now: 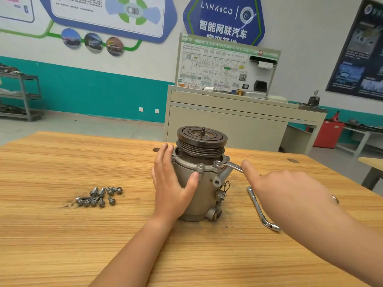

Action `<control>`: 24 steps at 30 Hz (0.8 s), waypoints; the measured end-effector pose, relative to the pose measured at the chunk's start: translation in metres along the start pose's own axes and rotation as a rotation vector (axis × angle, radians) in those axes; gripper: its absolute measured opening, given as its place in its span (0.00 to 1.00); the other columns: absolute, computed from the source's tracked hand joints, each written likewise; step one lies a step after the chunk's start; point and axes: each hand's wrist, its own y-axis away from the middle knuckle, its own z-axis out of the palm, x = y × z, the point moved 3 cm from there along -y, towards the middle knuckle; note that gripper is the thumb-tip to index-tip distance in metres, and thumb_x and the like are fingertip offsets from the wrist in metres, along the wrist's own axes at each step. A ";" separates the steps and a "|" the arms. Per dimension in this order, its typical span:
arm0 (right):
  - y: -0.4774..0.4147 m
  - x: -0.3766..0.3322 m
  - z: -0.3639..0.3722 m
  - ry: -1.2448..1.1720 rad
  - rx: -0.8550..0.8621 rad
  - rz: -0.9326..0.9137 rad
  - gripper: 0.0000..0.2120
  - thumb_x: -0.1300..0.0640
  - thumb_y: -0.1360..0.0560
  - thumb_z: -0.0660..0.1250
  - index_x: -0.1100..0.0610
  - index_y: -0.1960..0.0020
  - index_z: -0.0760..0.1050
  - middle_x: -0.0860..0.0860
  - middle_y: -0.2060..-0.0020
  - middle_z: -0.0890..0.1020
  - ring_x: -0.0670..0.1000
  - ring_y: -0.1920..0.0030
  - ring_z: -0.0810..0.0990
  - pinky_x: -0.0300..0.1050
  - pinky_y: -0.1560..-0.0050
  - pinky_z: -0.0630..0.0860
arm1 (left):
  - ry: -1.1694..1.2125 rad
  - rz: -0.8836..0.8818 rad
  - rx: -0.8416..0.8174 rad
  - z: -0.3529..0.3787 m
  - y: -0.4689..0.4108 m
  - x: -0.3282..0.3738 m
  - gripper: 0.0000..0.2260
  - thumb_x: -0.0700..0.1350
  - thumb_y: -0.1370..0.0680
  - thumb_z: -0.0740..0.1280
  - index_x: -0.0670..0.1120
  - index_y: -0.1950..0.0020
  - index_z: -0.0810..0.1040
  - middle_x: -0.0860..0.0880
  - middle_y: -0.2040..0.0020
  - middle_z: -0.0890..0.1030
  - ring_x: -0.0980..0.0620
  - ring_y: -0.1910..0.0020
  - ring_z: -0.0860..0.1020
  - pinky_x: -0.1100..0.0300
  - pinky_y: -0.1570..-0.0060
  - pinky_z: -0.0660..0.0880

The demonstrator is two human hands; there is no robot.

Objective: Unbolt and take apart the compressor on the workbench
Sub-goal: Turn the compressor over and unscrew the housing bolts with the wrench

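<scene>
The wall [145, 65] is showing white above and teal below, with posters spreading across it, and a blue sign [223, 19] is hanging in the middle. A beige cabinet [228, 125] is standing on the grey floor [83, 125], carrying a wiring board [223, 67]. A grey shelf rack [22, 96] is sitting far left, a red box [327, 133] far right, and the wooden workbench [62, 235] is filling the foreground.
</scene>
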 end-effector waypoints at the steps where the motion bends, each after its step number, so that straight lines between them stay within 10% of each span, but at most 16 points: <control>1: 0.001 -0.004 0.000 -0.007 -0.015 -0.015 0.39 0.69 0.27 0.56 0.56 0.25 0.36 0.50 0.71 0.63 0.50 0.75 0.61 0.42 0.78 0.56 | -0.009 0.010 -0.005 0.000 0.001 0.001 0.30 0.59 0.30 0.60 0.55 0.31 0.53 0.54 0.30 0.56 0.59 0.29 0.54 0.37 0.31 0.57; 13: 0.003 -0.021 -0.008 0.096 0.022 -0.098 0.32 0.71 0.25 0.53 0.65 0.26 0.41 0.53 0.72 0.60 0.49 0.76 0.58 0.41 0.80 0.56 | -0.100 0.034 0.007 0.006 0.005 0.005 0.38 0.60 0.32 0.64 0.48 0.27 0.55 0.53 0.29 0.56 0.61 0.29 0.52 0.39 0.30 0.57; 19: -0.013 0.015 0.029 -0.016 0.245 -0.129 0.24 0.51 0.18 0.48 0.50 0.28 0.39 0.47 0.71 0.66 0.50 0.73 0.67 0.41 0.77 0.61 | -0.049 -0.006 -0.027 0.004 0.005 0.007 0.38 0.60 0.32 0.64 0.52 0.28 0.51 0.46 0.29 0.61 0.49 0.28 0.59 0.41 0.31 0.61; 24: -0.044 0.034 0.046 -0.004 0.329 -0.135 0.23 0.54 0.20 0.53 0.47 0.28 0.50 0.46 0.68 0.67 0.46 0.73 0.65 0.39 0.76 0.59 | -0.039 -0.026 -0.046 0.003 0.005 0.008 0.37 0.62 0.33 0.64 0.56 0.29 0.50 0.45 0.28 0.61 0.49 0.28 0.59 0.44 0.30 0.61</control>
